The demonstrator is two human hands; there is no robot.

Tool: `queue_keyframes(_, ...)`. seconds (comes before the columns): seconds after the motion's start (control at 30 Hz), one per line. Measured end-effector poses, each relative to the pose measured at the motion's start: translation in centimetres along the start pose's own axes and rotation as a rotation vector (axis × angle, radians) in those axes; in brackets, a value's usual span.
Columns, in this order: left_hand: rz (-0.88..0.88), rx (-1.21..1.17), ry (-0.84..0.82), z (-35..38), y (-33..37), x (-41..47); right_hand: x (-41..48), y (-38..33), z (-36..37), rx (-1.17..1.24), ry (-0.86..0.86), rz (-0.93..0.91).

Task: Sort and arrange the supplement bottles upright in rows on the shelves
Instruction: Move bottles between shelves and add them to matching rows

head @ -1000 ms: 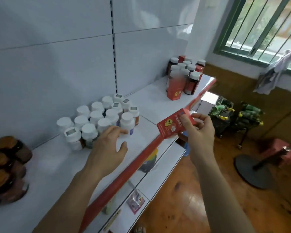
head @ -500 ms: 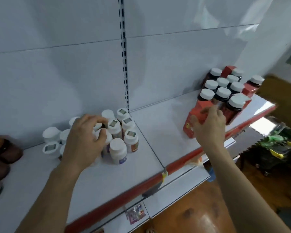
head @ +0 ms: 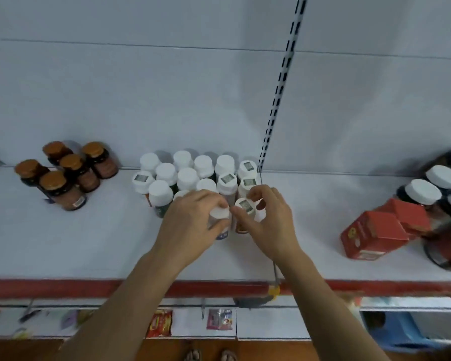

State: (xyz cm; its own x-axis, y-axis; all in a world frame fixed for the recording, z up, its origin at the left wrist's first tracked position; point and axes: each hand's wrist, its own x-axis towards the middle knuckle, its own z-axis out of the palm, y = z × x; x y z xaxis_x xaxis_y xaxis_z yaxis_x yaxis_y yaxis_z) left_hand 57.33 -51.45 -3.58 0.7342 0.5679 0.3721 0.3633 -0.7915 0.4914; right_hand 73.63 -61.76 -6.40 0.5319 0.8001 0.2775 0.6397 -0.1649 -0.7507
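Observation:
A cluster of white-capped supplement bottles (head: 188, 175) stands upright in rows at the middle of the white shelf (head: 63, 243). My left hand (head: 190, 225) grips a white-capped bottle (head: 220, 217) at the cluster's front edge. Right beside it, my right hand (head: 268, 225) curls round the neighbouring bottle with a grey printed cap (head: 245, 205). The two hands almost touch. Both bottles stand on the shelf and their lower parts are hidden by my fingers.
Several amber bottles with orange caps (head: 68, 173) stand at the left. Red boxes (head: 375, 233) and dark white-capped bottles (head: 427, 191) sit at the right. The shelf has a red front edge (head: 63, 287). A lower shelf (head: 271, 324) holds small packets (head: 162, 323).
My right hand let go of the red box, which now lies on the shelf at the right, and moved left to the white bottles. My left hand shifted to the cluster's front.

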Motion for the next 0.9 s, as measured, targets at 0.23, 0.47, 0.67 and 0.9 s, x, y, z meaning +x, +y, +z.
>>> queue_keyframes(0.23,0.013,-0.030,0.057,-1.4,-0.9,-0.1,-0.9,0.3,-0.3,-0.010,0.013,0.046)
queue_keyframes(0.47,-0.257,-0.490,0.465,-9.1,-5.1,-3.7,-0.1,-7.4,2.9,0.283,0.293,0.004)
queue_keyframes(0.67,-0.335,-0.540,0.702,-19.5,-12.4,-12.3,0.9,-18.6,12.3,0.492,0.137,-0.037)
queue_keyframes(0.9,-0.533,-0.267,0.893,-33.4,-23.8,-28.1,-1.4,-33.1,28.0,0.667,-0.043,-0.043)
